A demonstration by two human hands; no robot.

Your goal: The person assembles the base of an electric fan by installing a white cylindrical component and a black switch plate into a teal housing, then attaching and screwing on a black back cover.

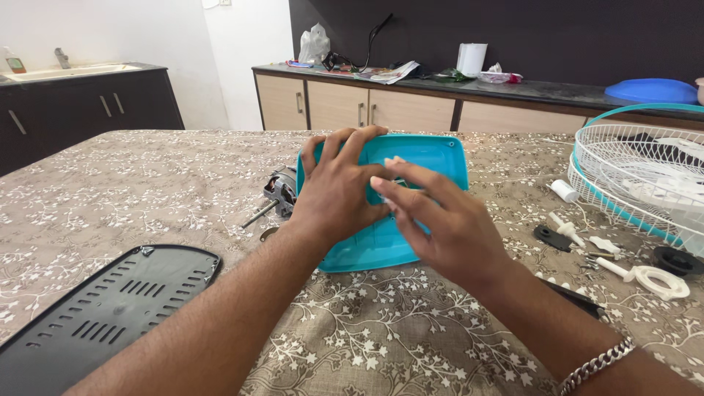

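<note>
A turquoise plastic cover [433,156], rectangular with rounded corners, lies on the table with its hollow side up. My left hand [334,187] grips its left edge, fingers curled over the rim. My right hand [444,224] reaches into the hollow, with its fingertips pinched on a small white part [389,185] near the middle. A small electric motor [279,192] with a metal shaft lies just left of the cover, beside my left hand.
A black vented plate [103,312] lies at the near left. At the right stand a white wire fan guard [645,180] with a turquoise rim, white plastic knobs [645,277] and black round parts [678,260]. Cabinets and a cluttered counter [440,81] run behind the floral tablecloth [132,191].
</note>
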